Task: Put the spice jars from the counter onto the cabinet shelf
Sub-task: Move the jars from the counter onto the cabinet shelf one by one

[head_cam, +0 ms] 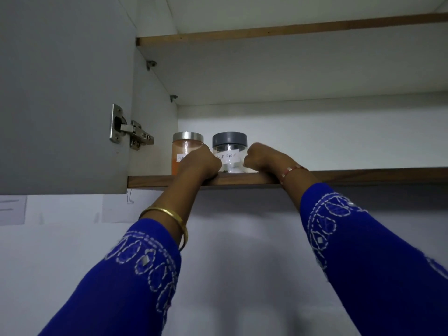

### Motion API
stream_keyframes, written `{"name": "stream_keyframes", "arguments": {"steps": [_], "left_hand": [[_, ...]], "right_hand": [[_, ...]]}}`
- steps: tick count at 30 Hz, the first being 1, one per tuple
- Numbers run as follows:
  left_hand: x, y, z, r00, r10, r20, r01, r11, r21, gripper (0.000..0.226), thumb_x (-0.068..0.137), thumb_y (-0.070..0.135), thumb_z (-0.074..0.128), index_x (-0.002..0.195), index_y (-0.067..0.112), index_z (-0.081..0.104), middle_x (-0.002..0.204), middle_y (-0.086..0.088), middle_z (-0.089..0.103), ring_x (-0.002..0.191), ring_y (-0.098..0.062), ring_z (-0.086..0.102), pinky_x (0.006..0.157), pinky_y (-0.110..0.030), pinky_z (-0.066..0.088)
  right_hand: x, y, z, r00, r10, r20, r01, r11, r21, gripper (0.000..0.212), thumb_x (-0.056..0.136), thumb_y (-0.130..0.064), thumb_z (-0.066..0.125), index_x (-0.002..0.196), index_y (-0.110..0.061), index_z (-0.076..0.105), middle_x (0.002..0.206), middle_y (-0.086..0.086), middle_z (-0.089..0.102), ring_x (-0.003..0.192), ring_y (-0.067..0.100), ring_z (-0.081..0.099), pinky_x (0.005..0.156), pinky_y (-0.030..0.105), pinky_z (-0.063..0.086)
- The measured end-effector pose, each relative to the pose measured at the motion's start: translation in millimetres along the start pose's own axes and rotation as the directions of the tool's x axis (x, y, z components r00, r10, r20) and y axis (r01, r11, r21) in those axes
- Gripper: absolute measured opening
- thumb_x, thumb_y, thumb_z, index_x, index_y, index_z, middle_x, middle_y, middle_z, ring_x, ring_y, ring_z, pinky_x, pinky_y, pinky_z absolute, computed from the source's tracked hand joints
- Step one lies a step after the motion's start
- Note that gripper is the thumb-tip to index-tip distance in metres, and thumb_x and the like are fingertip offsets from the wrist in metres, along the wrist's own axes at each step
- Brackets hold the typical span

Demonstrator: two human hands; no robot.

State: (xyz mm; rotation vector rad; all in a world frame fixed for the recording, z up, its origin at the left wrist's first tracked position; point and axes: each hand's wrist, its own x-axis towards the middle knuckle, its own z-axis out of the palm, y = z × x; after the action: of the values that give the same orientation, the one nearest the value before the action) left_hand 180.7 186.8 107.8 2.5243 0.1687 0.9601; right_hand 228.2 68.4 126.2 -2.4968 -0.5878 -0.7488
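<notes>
Two spice jars stand at the left end of the lower cabinet shelf (339, 177). The red powder jar (185, 147) has a silver lid. To its right is the black pepper jar (229, 151), with a grey lid and a handwritten label. My left hand (200, 163) is curled around the lower right side of the red powder jar and rests on the shelf edge. My right hand (263, 157) is curled just right of the pepper jar. A small pale patch (251, 169) shows under it; I cannot tell what it is or whether the hand grips it.
The grey cabinet door (63, 93) hangs open at the left on a metal hinge (128, 128). An upper shelf (291, 29) runs above. To the right of my hands the lower shelf shows no objects. Below is a white wall (242, 238) with paper sheets (12, 209) at left.
</notes>
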Motion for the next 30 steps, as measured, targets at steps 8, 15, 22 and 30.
{"name": "stream_keyframes", "arguments": {"steps": [8, 15, 22, 30], "left_hand": [[-53.7, -10.9, 16.5, 0.909, 0.312, -0.276, -0.245, 0.937, 0.251, 0.036, 0.096, 0.019, 0.03, 0.103, 0.003, 0.062, 0.109, -0.019, 0.065, 0.101, -0.034, 0.058, 0.09, -0.04, 0.04], [-142.2, -36.9, 56.0, 0.923, 0.308, -0.23, -0.375, 0.855, -0.359, 0.041, 0.101, 0.019, 0.028, 0.137, 0.005, 0.041, 0.148, -0.012, 0.037, 0.142, -0.023, 0.027, 0.12, -0.038, 0.015], [-254.4, -43.4, 100.2, 0.942, 0.335, -0.004, -0.29, 0.811, -0.509, 0.04, 0.101, 0.021, 0.03, 0.137, 0.009, 0.042, 0.148, -0.01, 0.038, 0.141, -0.023, 0.028, 0.119, -0.041, 0.019], [-373.8, -44.3, 149.3, 0.892, 0.334, 0.305, -0.056, 0.75, -0.659, 0.037, 0.1, 0.015, 0.033, 0.135, 0.008, 0.045, 0.145, -0.009, 0.043, 0.136, -0.019, 0.035, 0.111, -0.022, 0.022]], "right_hand": [[-59.1, 3.8, 4.1, 0.953, -0.146, -0.266, 0.131, 0.989, -0.071, 0.036, 0.09, -0.005, 0.045, 0.124, 0.001, 0.055, 0.13, 0.02, 0.056, 0.121, 0.032, 0.05, 0.099, 0.033, 0.04], [-158.7, 35.8, 19.3, 0.921, -0.247, -0.301, 0.155, 0.942, -0.297, 0.038, 0.092, -0.011, 0.045, 0.128, 0.001, 0.051, 0.136, 0.021, 0.049, 0.127, 0.034, 0.044, 0.105, 0.038, 0.037], [-276.2, 71.5, 43.2, 0.97, -0.059, -0.236, 0.015, 0.983, -0.182, 0.046, 0.097, -0.019, 0.044, 0.14, -0.006, 0.039, 0.15, 0.013, 0.036, 0.141, 0.023, 0.03, 0.116, 0.027, 0.018], [-428.1, 114.6, 73.5, 0.95, 0.267, -0.161, -0.272, 0.962, -0.003, 0.042, 0.093, -0.016, 0.051, 0.133, -0.002, 0.049, 0.139, 0.014, 0.05, 0.131, 0.024, 0.045, 0.108, 0.02, 0.028]]}}
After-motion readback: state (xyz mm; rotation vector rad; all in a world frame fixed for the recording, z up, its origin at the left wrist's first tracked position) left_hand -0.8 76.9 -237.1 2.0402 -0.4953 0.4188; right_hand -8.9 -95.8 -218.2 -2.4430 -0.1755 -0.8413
